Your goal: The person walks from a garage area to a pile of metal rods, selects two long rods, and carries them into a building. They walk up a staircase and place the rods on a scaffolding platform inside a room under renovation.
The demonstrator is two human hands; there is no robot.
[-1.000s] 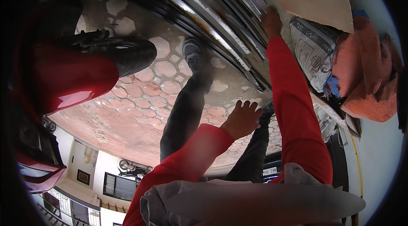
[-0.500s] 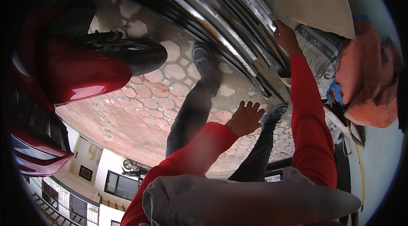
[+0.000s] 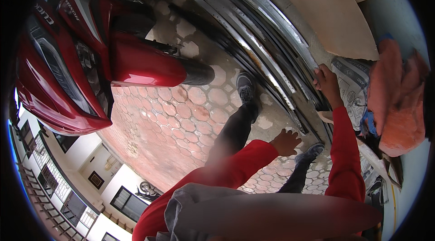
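The right hand (image 3: 328, 83) has its fingers bent around the near end of a long silver bar (image 3: 299, 40). It looks like a real hold, but the fingers are small and dark here, so how tight it is I can't tell. The silver bar lies on the right side of a pile of long bars (image 3: 274, 68), next to a big tan board (image 3: 326, 14).

The left hand (image 3: 286, 142) hangs in the air with its fingers spread. It is near the low ends of the pile, between the two shoes (image 3: 246, 87). Both arms have red sleeves (image 3: 342, 150).

To the right of the right hand is a gray sack (image 3: 351, 80), and past it sits an orange cloth (image 3: 394, 100). A red motorbike (image 3: 149, 65) stands on the left. The floor (image 3: 181, 118) has pink stones.
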